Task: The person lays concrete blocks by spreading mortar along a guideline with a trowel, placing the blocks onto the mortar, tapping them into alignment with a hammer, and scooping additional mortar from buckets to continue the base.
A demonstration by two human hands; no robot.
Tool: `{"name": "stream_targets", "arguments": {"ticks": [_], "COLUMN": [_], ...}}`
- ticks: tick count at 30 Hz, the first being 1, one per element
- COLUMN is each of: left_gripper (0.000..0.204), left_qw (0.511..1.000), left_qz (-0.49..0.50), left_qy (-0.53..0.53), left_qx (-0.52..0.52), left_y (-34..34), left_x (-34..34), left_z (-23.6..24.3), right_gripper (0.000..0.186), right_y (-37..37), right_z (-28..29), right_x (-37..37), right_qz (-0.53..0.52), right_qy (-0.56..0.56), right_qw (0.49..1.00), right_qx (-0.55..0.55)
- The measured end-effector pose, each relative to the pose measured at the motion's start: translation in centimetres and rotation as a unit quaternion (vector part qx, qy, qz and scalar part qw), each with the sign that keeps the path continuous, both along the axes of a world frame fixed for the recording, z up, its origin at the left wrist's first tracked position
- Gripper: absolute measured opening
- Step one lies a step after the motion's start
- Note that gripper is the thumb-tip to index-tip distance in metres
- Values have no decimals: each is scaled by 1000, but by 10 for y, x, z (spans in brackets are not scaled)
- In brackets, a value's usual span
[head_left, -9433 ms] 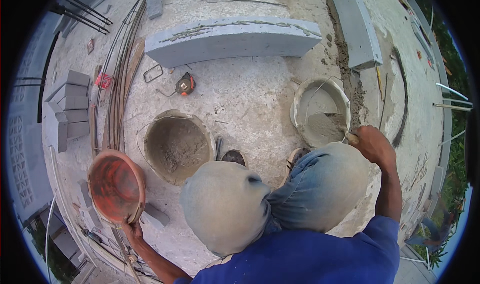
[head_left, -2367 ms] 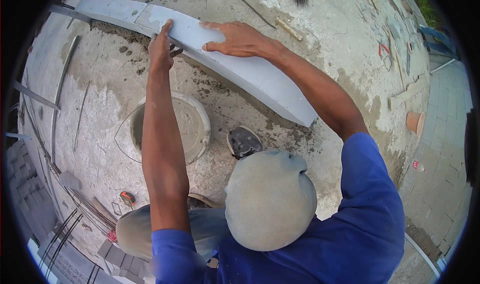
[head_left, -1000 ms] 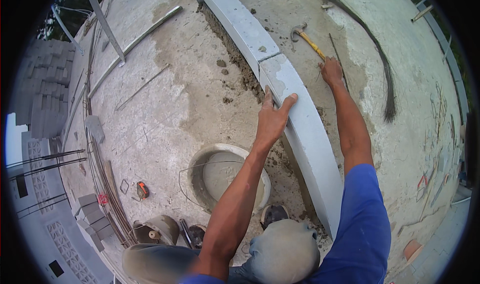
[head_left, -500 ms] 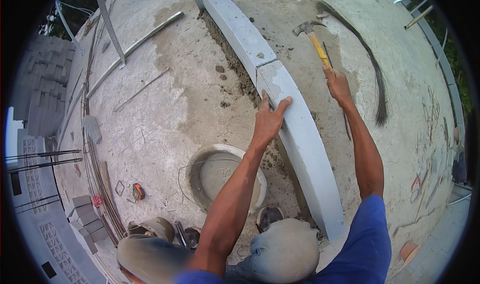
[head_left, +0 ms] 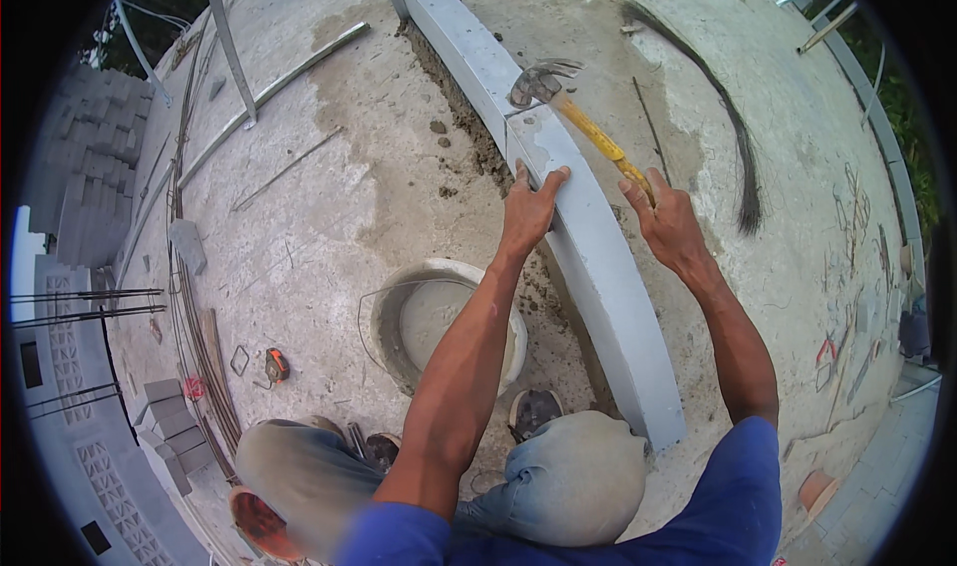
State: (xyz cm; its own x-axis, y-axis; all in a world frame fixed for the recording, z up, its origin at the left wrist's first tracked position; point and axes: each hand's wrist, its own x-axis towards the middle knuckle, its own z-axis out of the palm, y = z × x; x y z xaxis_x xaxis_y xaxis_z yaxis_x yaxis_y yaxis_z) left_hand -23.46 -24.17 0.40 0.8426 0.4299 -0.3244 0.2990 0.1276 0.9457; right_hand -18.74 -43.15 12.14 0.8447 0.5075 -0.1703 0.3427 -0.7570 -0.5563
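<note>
A row of grey concrete blocks runs from the far middle toward my right knee, with a joint between a far block point(head_left: 454, 43) and a near block point(head_left: 603, 257). My left hand point(head_left: 530, 212) rests on the near block's left edge just this side of the joint, thumb on top and fingers spread along the side. In my right hand point(head_left: 666, 219) is a claw hammer point(head_left: 593, 133) with a yellow handle, gripped near its end. The hammer's head is over the joint; I cannot tell whether it touches the block.
A round bucket point(head_left: 384, 342) of wet grey mortar stands left of the blocks. Mortar point(head_left: 469, 133) lies along their base. Farther left are a tape measure point(head_left: 276, 365), long rods point(head_left: 189, 317) and a metal bar point(head_left: 284, 88). A bundle of dark wire point(head_left: 723, 98) lies right.
My right hand has brought the hammer left, from beside the blocks to over the joint, its head turning leftward. My left hand stays on the near block.
</note>
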Motion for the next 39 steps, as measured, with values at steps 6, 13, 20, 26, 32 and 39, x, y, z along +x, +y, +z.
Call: {"name": "stream_targets", "arguments": {"ticks": [6,13,20,26,32,39], "left_gripper": [108,109,108,108,109,106], "left_qw": [999,998,999,997,997,994], "left_qz": [-19,-25,-7,-30,-33,-73], "left_qy": [13,34,-11,-9,-4,-2], "left_qx": [-26,-49,-43,-66,-63,-77], "left_y": [-3,-5,1,-6,2,0], "left_x": [4,0,3,5,-2,0], "left_z": [-1,12,-1,12,9,13], "right_gripper": [51,51,50,53,58,58], "right_y": [-4,-4,1,-12,1,-26], "right_z": [-40,-10,-1,-41,-25,-10], "right_x": [16,-3,-7,-2,-19,-38], "right_qz": [36,-16,-33,11,-18,-86], "right_qy": [-139,-73,0,-139,-61,-57], "right_qw": [989,994,999,990,997,995], "right_qx": [17,78,35,-14,39,11]}}
